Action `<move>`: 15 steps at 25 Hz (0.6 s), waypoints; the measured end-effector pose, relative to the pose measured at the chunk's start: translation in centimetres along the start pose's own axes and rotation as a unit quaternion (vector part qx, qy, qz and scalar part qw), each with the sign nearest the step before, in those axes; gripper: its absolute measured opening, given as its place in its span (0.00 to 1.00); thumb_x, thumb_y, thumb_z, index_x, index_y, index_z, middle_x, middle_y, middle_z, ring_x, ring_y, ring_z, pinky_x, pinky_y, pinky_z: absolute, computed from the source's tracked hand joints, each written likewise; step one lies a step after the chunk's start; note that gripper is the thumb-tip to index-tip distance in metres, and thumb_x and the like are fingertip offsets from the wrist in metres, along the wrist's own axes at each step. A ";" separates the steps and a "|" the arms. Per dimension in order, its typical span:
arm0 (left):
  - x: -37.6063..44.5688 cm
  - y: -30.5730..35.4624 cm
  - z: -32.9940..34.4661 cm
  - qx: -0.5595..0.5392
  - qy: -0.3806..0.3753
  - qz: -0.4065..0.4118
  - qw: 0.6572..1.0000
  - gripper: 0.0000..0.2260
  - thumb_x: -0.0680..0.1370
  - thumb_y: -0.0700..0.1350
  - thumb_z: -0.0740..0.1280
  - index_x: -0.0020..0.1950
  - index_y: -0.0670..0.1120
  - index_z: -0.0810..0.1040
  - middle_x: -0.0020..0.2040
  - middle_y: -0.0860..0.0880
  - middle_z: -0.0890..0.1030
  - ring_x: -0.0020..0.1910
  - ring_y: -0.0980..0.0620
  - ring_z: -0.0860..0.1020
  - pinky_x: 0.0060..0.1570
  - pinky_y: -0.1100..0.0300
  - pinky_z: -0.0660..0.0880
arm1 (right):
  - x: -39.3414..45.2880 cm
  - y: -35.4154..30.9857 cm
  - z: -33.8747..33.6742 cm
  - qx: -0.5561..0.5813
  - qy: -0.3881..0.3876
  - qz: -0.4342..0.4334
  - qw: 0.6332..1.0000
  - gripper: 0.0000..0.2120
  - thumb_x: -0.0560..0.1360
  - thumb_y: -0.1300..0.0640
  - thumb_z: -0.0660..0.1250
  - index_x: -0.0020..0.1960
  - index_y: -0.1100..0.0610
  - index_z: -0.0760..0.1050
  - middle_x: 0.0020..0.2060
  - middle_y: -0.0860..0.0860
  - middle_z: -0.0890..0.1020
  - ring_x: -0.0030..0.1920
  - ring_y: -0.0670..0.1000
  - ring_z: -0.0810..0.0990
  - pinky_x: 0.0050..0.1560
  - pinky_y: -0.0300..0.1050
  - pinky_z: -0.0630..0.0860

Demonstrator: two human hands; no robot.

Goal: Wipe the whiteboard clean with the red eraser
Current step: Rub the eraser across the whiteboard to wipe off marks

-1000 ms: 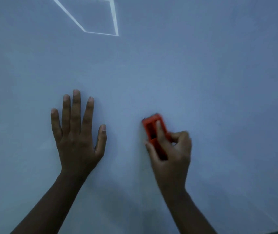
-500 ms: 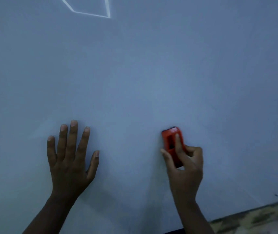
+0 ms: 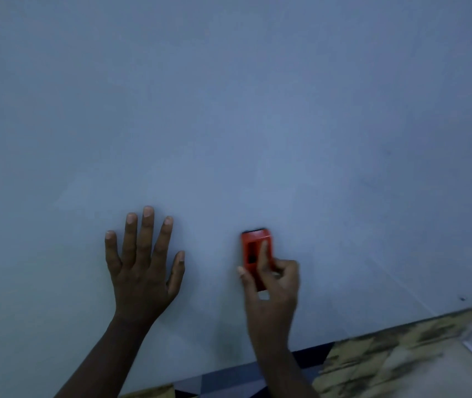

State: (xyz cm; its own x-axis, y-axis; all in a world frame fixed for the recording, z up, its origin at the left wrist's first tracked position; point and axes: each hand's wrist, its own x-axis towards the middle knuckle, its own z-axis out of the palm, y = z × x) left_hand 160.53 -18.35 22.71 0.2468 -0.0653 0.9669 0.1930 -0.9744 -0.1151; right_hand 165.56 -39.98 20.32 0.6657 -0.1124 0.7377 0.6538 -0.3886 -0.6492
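- Where the whiteboard's lower edge met it, a patterned floor [image 3: 378, 354] showed at the bottom right, nearest the camera.
- The right hand [image 3: 272, 285] gripped the red eraser [image 3: 253, 254], thumb on its left side, index finger laid along its top and the other fingers curled on its right, holding it against the board.
- The left hand [image 3: 143, 268] lay flat on the whiteboard [image 3: 229, 110], fingers straight and spread, holding nothing, near the eraser's left.
- Beyond both hands the board stretched up, pale and blank.

Smooth matt whiteboard [image 3: 257, 110], red eraser [image 3: 253, 247] in hard plastic (slightly glossy), mottled patterned floor [image 3: 387, 354]
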 end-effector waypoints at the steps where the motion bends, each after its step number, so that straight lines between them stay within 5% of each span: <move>1: -0.3 0.0 0.1 -0.001 -0.001 -0.003 1.000 0.32 0.85 0.53 0.61 0.86 0.45 0.57 0.87 0.42 0.52 0.86 0.41 0.51 0.83 0.39 0.46 | -1.9 -0.3 1.1 -0.029 -0.037 -0.044 0.998 0.27 0.77 0.44 0.73 0.75 0.48 0.76 0.51 0.49 0.72 0.50 0.51 0.74 0.50 0.41 0.75; 4: -1.3 0.2 0.2 -0.004 -0.010 -0.008 1.000 0.32 0.85 0.54 0.60 0.87 0.45 0.56 0.87 0.43 0.51 0.86 0.42 0.49 0.83 0.40 0.45 | -5.9 0.5 2.8 -0.093 -0.105 -0.142 0.980 0.27 0.80 0.41 0.71 0.77 0.41 0.71 0.51 0.51 0.75 0.49 0.52 0.75 0.43 0.50 0.78; 8: -3.0 0.3 0.4 -0.008 -0.019 -0.006 1.000 0.32 0.85 0.54 0.60 0.87 0.45 0.56 0.87 0.42 0.51 0.86 0.41 0.49 0.83 0.39 0.44 | -5.7 1.8 1.8 -0.129 -0.097 -0.185 0.970 0.24 0.79 0.40 0.72 0.73 0.41 0.75 0.49 0.51 0.77 0.45 0.53 0.76 0.38 0.48 0.78; 12: -4.6 0.0 0.7 -0.007 -0.016 0.001 1.000 0.32 0.85 0.54 0.62 0.86 0.45 0.57 0.87 0.42 0.52 0.86 0.41 0.50 0.83 0.39 0.45 | -2.8 4.3 -0.9 -0.048 0.025 0.007 0.999 0.25 0.78 0.43 0.73 0.72 0.49 0.78 0.49 0.49 0.75 0.46 0.49 0.78 0.43 0.41 0.79; 15: -5.6 0.2 0.9 -0.009 -0.016 -0.005 1.000 0.32 0.85 0.53 0.63 0.86 0.45 0.57 0.87 0.43 0.52 0.86 0.41 0.50 0.83 0.39 0.44 | -1.5 6.8 -2.7 0.094 0.126 0.189 0.969 0.24 0.76 0.49 0.75 0.68 0.58 0.81 0.46 0.51 0.74 0.46 0.46 0.77 0.45 0.45 0.81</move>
State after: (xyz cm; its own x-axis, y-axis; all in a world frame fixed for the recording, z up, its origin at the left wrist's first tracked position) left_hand 160.00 -17.99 17.09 0.2749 -0.0486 0.9602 0.1783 -0.9788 -0.1006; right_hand 168.09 -44.98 15.31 0.7767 -0.4435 0.4472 0.4500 -0.1060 -0.8867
